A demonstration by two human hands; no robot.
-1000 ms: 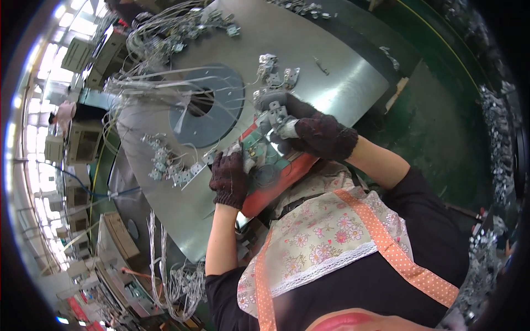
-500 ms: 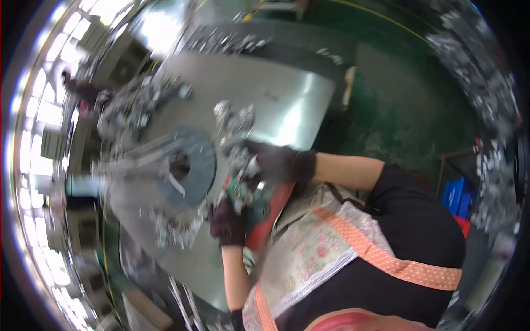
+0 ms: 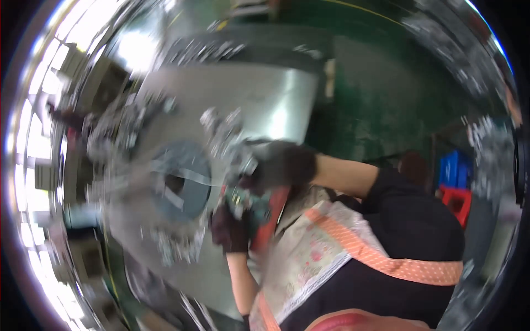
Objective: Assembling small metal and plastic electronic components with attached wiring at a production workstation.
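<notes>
My right hand [image 3: 284, 165], in a dark glove, is closed on a small silvery metal part [image 3: 245, 165], both blurred by motion. My left hand [image 3: 229, 229], gloved alike, is just below it with its fingers curled at the edge of a greenish piece of work [image 3: 240, 198]; whatever it pinches is hidden. Under and beside the hands lies a red surface [image 3: 269, 223], close to my apron. Left of the hands a round grey disc [image 3: 190, 204] with a dark centre hole sits on the metal tabletop [image 3: 221, 83].
Loose shiny parts [image 3: 221, 124] lie in a pile beyond my hands, with another pile [image 3: 176, 245] near the left hand and more [image 3: 124, 124] at the far left. A blue bin [image 3: 454, 168] and a red bin [image 3: 457, 203] stand at the right. The floor [image 3: 375, 105] is green.
The whole view has swung, so the table and disc appear further left and the red bin shows more. Both hands stay close together at the same work, the right one still around the metal part.
</notes>
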